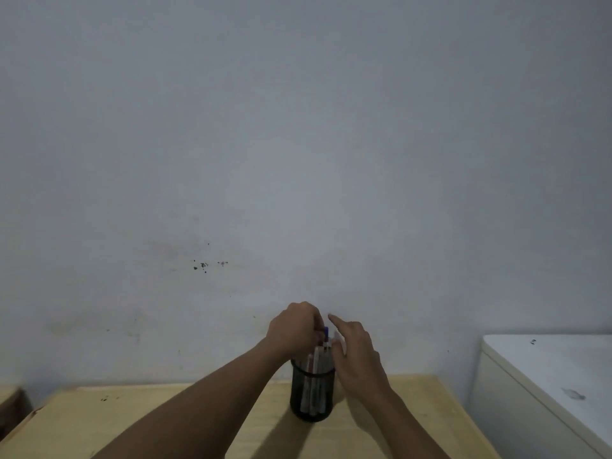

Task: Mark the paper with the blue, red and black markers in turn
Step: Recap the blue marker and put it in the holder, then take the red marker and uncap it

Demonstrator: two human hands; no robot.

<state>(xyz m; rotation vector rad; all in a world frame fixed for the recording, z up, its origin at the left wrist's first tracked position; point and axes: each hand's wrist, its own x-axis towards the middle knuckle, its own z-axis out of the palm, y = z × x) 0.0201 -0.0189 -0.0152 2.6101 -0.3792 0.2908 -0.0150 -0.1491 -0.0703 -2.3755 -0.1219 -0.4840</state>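
A black mesh pen holder stands on the wooden table near the wall, with several white-bodied markers upright in it. My left hand is above the holder, its fingers closed around the top of a marker with a blue cap. My right hand hovers just right of the markers with the index finger pointing up and the other fingers spread, holding nothing. No paper is in view.
A grey-white wall with dark specks rises directly behind the table. A white cabinet stands to the right of the table. A dark object sits at the far left edge.
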